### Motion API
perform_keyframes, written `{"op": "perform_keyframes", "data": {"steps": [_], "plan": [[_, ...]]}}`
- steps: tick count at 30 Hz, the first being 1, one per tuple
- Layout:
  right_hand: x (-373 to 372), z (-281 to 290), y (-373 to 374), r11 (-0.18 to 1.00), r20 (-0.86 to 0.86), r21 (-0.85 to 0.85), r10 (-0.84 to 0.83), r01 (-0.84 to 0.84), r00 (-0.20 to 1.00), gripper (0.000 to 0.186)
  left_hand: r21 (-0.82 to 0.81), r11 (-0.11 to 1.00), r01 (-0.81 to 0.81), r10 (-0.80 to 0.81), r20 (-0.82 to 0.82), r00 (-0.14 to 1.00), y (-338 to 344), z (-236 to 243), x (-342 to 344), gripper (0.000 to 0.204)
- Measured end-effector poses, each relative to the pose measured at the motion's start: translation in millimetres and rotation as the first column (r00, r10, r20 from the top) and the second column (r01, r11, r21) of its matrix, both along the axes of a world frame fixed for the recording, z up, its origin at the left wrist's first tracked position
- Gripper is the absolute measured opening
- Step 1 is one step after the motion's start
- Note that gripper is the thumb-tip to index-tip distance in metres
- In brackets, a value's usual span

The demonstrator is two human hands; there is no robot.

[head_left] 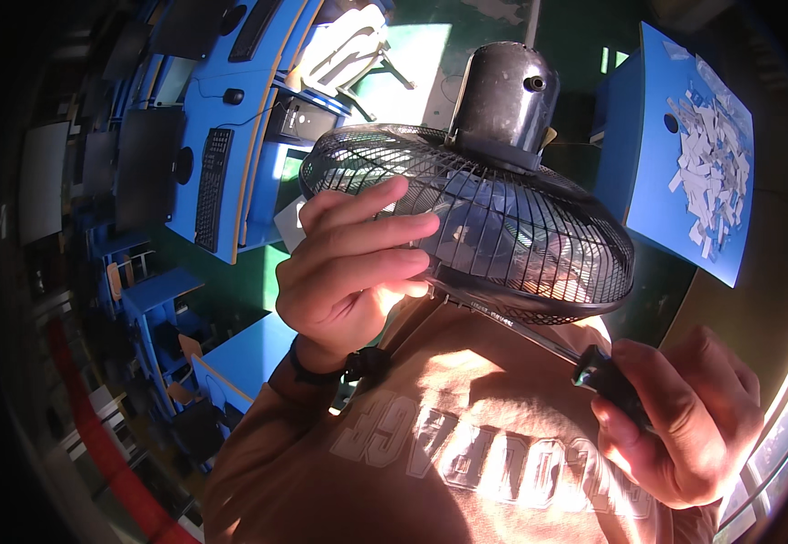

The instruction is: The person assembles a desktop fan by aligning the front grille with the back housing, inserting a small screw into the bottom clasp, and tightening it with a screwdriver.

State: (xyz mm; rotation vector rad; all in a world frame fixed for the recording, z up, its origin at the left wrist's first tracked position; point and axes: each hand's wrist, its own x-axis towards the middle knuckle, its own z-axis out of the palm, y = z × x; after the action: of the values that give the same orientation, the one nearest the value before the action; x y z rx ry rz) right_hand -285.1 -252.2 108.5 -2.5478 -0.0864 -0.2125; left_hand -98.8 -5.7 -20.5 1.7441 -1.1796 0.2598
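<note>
A black wire fan cage point(521, 236) with a dark motor housing point(498, 100) on top is held up in front of my chest. My left hand point(339, 272) grips the near left of the cage, fingers curled against its wires and rim. Low on the right, my right hand point(684, 417) is closed on the dark handle of a screwdriver point(609, 379). Its metal shaft runs up-left to the cage's lower rim, by a small fastener; the exact contact at the tip is too small to tell. The blades inside show only faintly through the wires.
Blue desks with monitors, a keyboard point(214, 186) and a mouse point(233, 96) are at left, with blue tables point(244, 358) below them. A pale chair point(339, 50) stands behind. At right, a blue table point(629, 172) bears scattered white pieces point(706, 163). A window is at lower right.
</note>
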Motion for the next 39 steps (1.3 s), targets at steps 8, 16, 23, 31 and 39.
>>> {"op": "perform_keyframes", "data": {"steps": [8,16,23,31,39], "plan": [[5.4,4.0,-5.1,0.998,0.026,-0.055,0.016,-0.014,1.000,0.035,-0.004,1.000,0.016,-0.016,-0.023,1.000,-2.4,4.3,2.2,0.011],[-4.5,5.2,-12.0,0.997,0.015,-0.014,-0.073,0.074,0.997,0.042,-0.016,0.999,0.031,-0.032,-0.048,0.998,0.2,4.2,4.3,0.022],[1.5,2.7,-12.6,0.999,0.027,-0.052,0.000,0.001,1.000,0.048,-0.015,1.000,0.015,-0.017,-0.117,0.993,-0.6,5.6,4.3,0.039],[43.6,56.4,-61.7,0.949,-0.130,0.302,0.129,-0.085,0.983,0.059,-0.036,0.989,0.140,-0.143,-0.117,0.983,10.0,-0.6,13.9,0.060],[164.7,60.4,-59.3,0.994,0.276,0.077,0.049,-0.073,0.960,0.064,-0.165,0.982,0.089,-0.121,-0.198,0.973,15.5,-12.0,10.6,0.074]]}}
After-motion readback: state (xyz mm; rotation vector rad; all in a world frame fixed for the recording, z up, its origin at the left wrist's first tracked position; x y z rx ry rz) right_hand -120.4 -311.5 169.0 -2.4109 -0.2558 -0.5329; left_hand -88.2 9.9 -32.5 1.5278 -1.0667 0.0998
